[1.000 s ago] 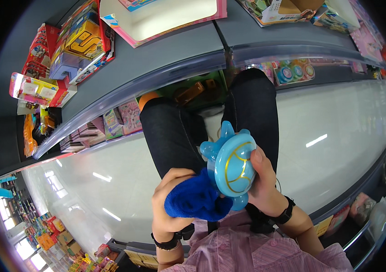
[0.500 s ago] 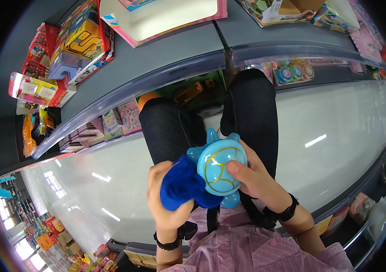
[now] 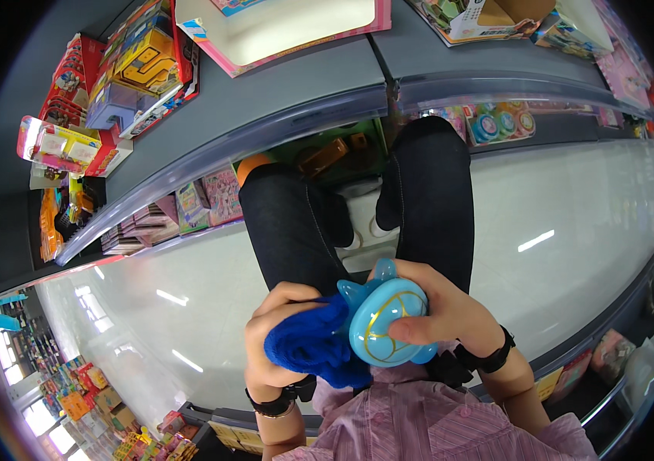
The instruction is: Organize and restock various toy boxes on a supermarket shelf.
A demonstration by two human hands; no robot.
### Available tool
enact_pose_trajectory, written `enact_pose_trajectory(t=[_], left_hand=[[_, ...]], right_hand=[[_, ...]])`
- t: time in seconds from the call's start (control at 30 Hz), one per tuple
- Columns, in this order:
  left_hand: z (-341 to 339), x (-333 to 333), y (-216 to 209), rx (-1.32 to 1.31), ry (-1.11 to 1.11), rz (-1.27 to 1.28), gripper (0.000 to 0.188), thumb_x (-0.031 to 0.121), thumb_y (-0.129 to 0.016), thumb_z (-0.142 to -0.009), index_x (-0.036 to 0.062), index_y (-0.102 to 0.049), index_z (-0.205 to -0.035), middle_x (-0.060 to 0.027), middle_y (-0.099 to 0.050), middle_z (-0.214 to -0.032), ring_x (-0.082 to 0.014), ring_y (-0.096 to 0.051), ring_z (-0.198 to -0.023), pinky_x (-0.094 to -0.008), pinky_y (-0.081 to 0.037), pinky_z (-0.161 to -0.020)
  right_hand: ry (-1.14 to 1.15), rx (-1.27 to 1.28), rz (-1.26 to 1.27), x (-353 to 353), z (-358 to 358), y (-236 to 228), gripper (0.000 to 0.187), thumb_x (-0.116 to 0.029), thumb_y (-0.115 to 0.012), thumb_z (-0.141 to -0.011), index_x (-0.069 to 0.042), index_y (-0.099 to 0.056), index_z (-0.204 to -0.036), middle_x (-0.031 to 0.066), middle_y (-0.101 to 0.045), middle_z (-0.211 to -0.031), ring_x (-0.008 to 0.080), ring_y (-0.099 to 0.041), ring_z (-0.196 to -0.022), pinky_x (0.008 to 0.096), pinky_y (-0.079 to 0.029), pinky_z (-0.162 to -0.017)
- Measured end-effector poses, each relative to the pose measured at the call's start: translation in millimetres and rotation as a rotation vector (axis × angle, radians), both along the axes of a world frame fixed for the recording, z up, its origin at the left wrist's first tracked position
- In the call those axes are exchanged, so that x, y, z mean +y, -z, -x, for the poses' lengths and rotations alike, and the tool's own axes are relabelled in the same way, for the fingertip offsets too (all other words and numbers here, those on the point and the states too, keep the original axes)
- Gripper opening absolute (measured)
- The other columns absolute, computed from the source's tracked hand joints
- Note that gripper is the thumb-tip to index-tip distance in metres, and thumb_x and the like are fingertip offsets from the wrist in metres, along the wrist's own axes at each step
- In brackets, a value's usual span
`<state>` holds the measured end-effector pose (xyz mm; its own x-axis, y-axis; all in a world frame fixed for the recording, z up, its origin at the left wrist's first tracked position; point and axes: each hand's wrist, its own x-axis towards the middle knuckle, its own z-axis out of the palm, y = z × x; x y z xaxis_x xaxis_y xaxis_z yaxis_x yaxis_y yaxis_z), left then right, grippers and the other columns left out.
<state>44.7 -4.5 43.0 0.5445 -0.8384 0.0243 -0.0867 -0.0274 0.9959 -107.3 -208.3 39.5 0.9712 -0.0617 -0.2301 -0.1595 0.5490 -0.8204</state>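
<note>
A light blue toy turtle (image 3: 383,323) with gold lines on its rounded shell is gripped in my right hand (image 3: 450,315), the thumb lying across the shell. My left hand (image 3: 262,338) is closed round a bunched dark blue cloth (image 3: 308,342). The cloth presses against the left side of the turtle, by its translucent blue limbs. Both hands are close together over my lap, in front of my striped pink shirt. Part of the turtle's underside is hidden by my right fingers.
In front of my knees stands a grey shelf (image 3: 288,81) with a clear front rail. On it are a white and pink display tray (image 3: 288,38) and boxed yellow toys (image 3: 146,69). Lower down, packaged goods (image 3: 219,196) sit on a bottom shelf. Another shelf edge runs behind me.
Both hands have come down a little toward my body. The turtle has tilted and shifted slightly right, and the cloth has moved lower along its side.
</note>
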Motion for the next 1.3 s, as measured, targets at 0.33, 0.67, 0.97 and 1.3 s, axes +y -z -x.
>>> enact_pose_trajectory(t=[0.33, 0.67, 0.97, 1.3], left_hand=[[-10, -5, 5, -0.176, 0.037, -0.084, 0.053, 0.017, -0.075, -0.058, -0.0054, -0.066, -0.105, -0.0201, -0.062, -0.104, -0.0318, -0.062, -0.095, -0.0367, -0.049, -0.086], [5, -13, 6, -0.293, -0.199, -0.153, 0.049, 0.01, -0.071, -0.06, -0.0034, -0.066, -0.107, -0.0177, -0.061, -0.104, -0.0292, -0.062, -0.094, -0.0352, -0.048, -0.086], [11, -17, -4, -0.348, -0.187, -0.148, 0.05, 0.009, -0.07, -0.059, -0.0037, -0.067, -0.107, -0.0168, -0.061, -0.102, -0.0279, -0.062, -0.091, -0.0337, -0.048, -0.084], [-9, -13, 3, -0.177, 0.008, -0.153, 0.049, 0.012, -0.072, -0.059, -0.0039, -0.067, -0.106, -0.017, -0.061, -0.104, -0.0276, -0.062, -0.091, -0.0335, -0.048, -0.085]], right_hand=[[0.189, 0.041, 0.215, 22, 0, 9, 0.04, -0.021, -0.082, -0.077, -0.003, -0.058, -0.104, 0.0037, -0.065, -0.091, 0.0084, -0.062, -0.082, 0.0244, -0.05, -0.068], [0.284, -0.15, 1.081, 14, -13, 13, 0.051, -0.021, -0.085, -0.067, -0.008, -0.063, -0.11, 0.0105, -0.059, -0.109, 0.032, -0.062, -0.095, 0.0388, -0.054, -0.08], [0.183, -0.197, 1.41, 15, -19, 12, 0.057, -0.009, -0.08, -0.051, -0.009, -0.065, -0.106, 0.0061, -0.059, -0.104, 0.0279, -0.061, -0.093, 0.037, -0.054, -0.077], [0.272, -0.02, 1.326, 22, -19, 23, 0.059, -0.01, -0.083, -0.064, -0.009, -0.062, -0.119, 0.0062, -0.06, -0.104, 0.0271, -0.061, -0.098, 0.0339, -0.052, -0.08]])
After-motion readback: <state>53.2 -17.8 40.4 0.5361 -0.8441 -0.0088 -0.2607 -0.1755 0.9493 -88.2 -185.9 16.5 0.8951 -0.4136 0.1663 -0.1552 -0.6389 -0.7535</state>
